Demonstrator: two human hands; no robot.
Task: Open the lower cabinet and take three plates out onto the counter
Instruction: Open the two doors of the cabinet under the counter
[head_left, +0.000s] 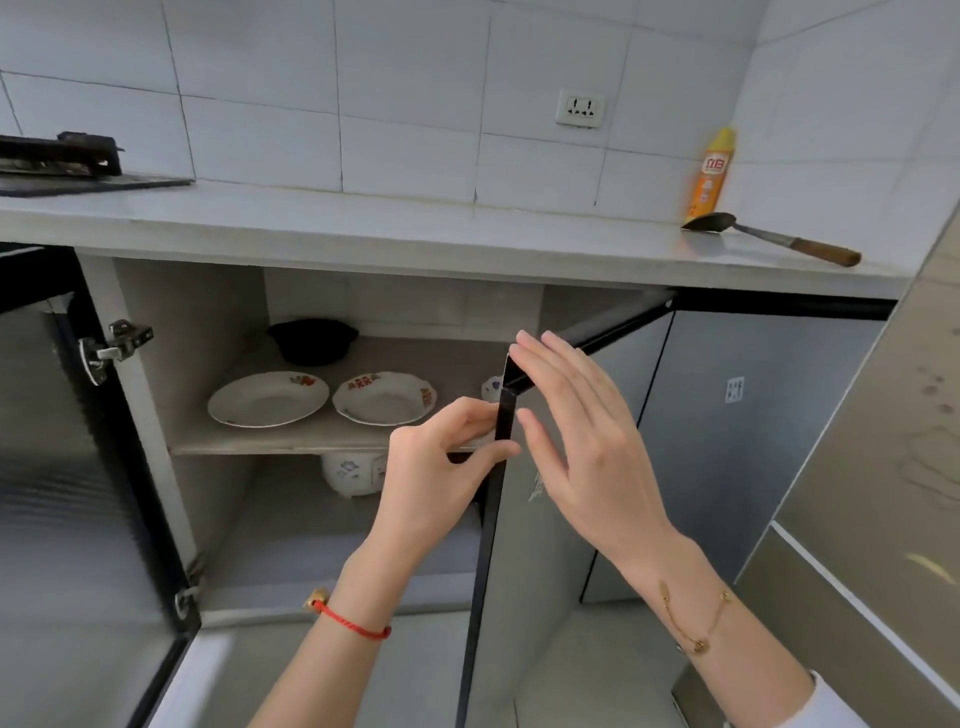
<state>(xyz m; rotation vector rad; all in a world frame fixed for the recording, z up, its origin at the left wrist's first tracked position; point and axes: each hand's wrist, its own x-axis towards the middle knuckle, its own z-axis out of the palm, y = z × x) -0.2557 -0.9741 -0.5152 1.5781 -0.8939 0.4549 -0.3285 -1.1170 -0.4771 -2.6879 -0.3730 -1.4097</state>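
From where I sit, two glazed plates (268, 399) lie side by side on the cabinet's upper shelf (260, 441): stiff, slick, breakable, so I'd take each by its rim. My left hand (436, 457) pinches the right door's black edge (505, 415); my right hand (576, 431) rests open, fingers straight, flat against it

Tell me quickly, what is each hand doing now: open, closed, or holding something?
Left hand: closed, pinching the front edge of the right cabinet door.
Right hand: open, fingers straight, flat by the door's top corner, holding nothing.
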